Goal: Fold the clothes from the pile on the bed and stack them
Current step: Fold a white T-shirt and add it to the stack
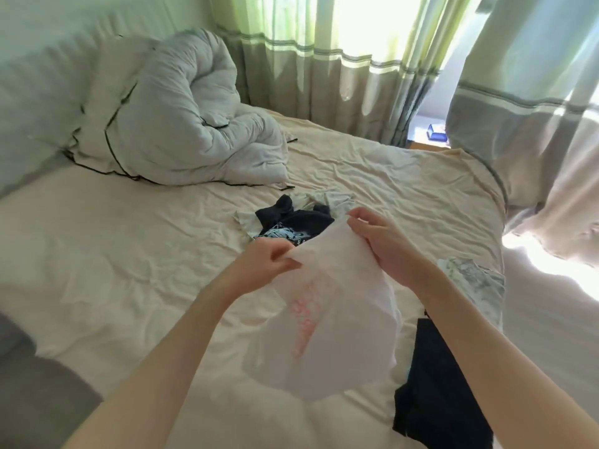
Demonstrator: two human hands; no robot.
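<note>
White shirt (327, 322) held up over the bed (129, 254), top edge pinched by left hand (262, 264) and right hand (385, 244), pile (291, 222) lying beyond, dark garment (437, 384) laid at right

On the bed (129, 270), a rolled duvet (188, 118) lies at the far left before the curtains (324, 59). The clothes pile (291, 218) sits mid-bed, behind the held shirt (334, 319). Right of the shirt lies a garment (437, 384), and beyond it perhaps a folded one (476, 286).
</note>
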